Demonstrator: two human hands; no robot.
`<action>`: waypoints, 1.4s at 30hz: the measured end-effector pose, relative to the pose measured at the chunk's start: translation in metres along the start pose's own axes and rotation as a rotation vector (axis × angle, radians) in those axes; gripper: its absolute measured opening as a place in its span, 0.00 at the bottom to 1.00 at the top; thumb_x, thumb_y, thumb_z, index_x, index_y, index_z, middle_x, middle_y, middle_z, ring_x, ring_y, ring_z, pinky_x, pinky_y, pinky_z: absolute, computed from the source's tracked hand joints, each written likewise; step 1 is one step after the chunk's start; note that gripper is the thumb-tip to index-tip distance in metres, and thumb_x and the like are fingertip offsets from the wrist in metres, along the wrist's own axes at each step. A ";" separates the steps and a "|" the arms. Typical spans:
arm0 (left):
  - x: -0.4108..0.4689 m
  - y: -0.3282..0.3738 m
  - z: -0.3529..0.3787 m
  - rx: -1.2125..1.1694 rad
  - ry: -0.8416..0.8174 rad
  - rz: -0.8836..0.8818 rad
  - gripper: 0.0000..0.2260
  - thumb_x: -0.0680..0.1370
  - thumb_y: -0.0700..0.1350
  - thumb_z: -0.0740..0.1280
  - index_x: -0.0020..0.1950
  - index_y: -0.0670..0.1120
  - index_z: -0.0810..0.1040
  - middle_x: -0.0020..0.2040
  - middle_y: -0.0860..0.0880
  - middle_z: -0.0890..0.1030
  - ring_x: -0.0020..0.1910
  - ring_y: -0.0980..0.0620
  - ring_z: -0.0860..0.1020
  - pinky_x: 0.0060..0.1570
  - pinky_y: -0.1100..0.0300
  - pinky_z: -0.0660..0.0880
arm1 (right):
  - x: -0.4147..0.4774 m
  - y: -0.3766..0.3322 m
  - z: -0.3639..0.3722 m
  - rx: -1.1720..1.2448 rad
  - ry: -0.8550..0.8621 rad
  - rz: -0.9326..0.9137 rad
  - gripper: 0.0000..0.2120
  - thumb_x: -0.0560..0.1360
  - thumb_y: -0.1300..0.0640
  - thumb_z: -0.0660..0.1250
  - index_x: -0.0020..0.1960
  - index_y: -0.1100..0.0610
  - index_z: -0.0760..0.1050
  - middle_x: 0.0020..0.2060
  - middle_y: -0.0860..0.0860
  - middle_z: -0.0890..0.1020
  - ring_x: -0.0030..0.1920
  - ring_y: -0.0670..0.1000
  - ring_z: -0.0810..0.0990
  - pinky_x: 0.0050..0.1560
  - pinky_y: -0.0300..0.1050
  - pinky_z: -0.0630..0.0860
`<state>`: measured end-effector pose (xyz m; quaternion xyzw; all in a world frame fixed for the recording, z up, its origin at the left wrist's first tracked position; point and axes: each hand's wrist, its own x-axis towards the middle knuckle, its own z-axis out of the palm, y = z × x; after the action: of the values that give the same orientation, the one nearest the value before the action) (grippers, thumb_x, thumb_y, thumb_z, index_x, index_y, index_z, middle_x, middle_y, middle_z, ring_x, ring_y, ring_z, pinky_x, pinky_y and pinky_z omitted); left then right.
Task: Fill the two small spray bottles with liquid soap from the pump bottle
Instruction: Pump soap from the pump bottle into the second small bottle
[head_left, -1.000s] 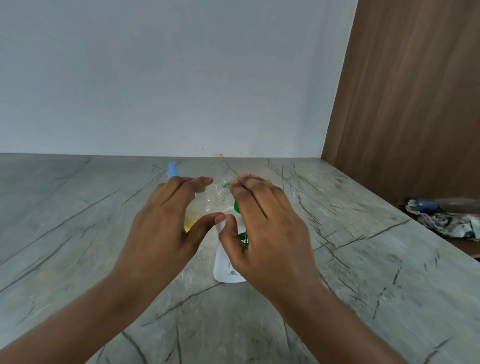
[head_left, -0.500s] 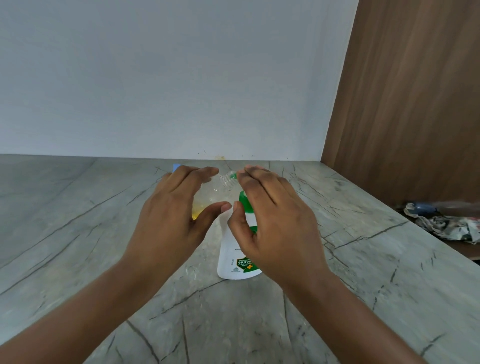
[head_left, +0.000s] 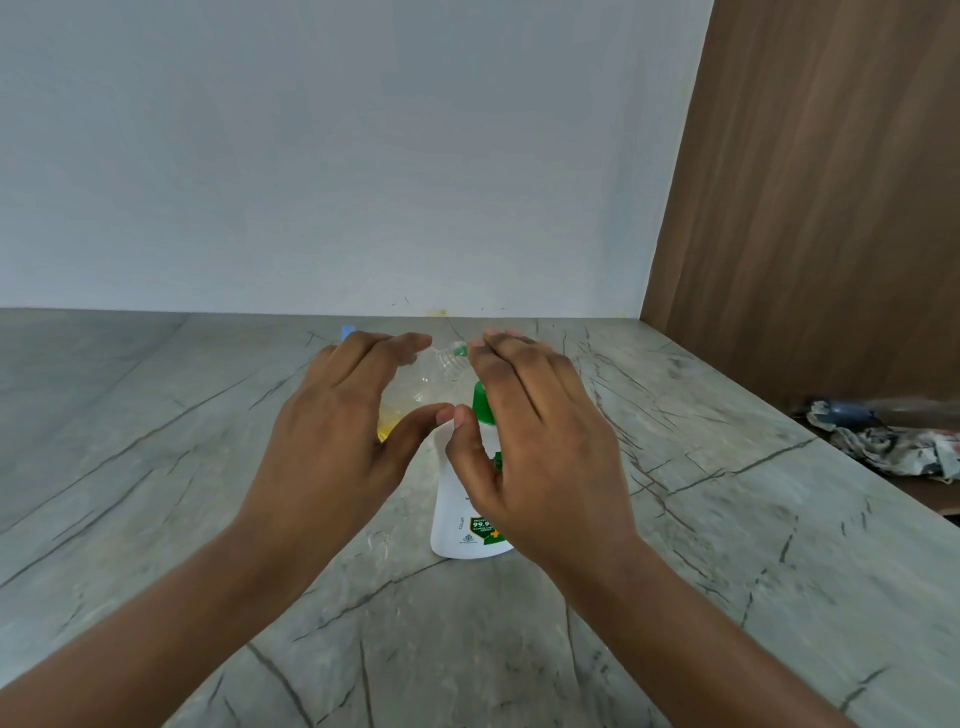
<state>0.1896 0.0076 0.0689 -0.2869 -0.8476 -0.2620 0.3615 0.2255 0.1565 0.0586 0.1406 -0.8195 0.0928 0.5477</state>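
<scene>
A white pump bottle (head_left: 462, 525) with a green label stands upright on the grey marble counter (head_left: 208, 493). My right hand (head_left: 540, 441) arches over its green pump top (head_left: 483, 402), fingers on the head and thumb against the neck. My left hand (head_left: 337, 441) curls round a clear small spray bottle (head_left: 415, 395) with yellow liquid in its bottom. The bottle is tilted, with its open neck (head_left: 452, 358) near the pump spout. A blue tip (head_left: 347, 331) peeks out behind my left fingers; what it belongs to is hidden.
A wooden panel (head_left: 831, 208) rises along the counter's right side. Crumpled newspaper (head_left: 893, 447) lies on a lower surface past the right edge. A pale wall (head_left: 363, 156) closes the back.
Both hands sit slightly higher in view than a second ago. More of the green pump neck and white bottle shows below my right hand.
</scene>
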 end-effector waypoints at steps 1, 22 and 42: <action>-0.001 -0.001 0.000 0.007 -0.008 0.001 0.23 0.73 0.60 0.59 0.62 0.48 0.74 0.52 0.51 0.77 0.49 0.51 0.76 0.40 0.68 0.64 | -0.001 -0.001 0.001 0.003 0.000 0.003 0.17 0.74 0.56 0.62 0.57 0.66 0.77 0.52 0.58 0.80 0.56 0.55 0.77 0.58 0.42 0.71; 0.000 -0.002 0.004 0.056 0.020 0.021 0.23 0.74 0.59 0.59 0.62 0.47 0.74 0.53 0.50 0.77 0.50 0.52 0.75 0.42 0.65 0.66 | 0.006 -0.001 -0.003 0.012 -0.013 0.062 0.16 0.73 0.55 0.61 0.54 0.62 0.79 0.49 0.54 0.81 0.51 0.48 0.73 0.50 0.38 0.67; -0.005 -0.003 0.003 0.067 0.006 0.009 0.23 0.74 0.59 0.58 0.61 0.47 0.75 0.52 0.51 0.78 0.49 0.54 0.73 0.41 0.68 0.64 | -0.001 -0.004 0.001 0.014 -0.012 0.034 0.15 0.72 0.56 0.63 0.53 0.63 0.79 0.48 0.54 0.81 0.51 0.49 0.73 0.51 0.38 0.68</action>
<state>0.1896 0.0060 0.0626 -0.2777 -0.8535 -0.2329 0.3743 0.2263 0.1527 0.0576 0.1310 -0.8243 0.1071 0.5402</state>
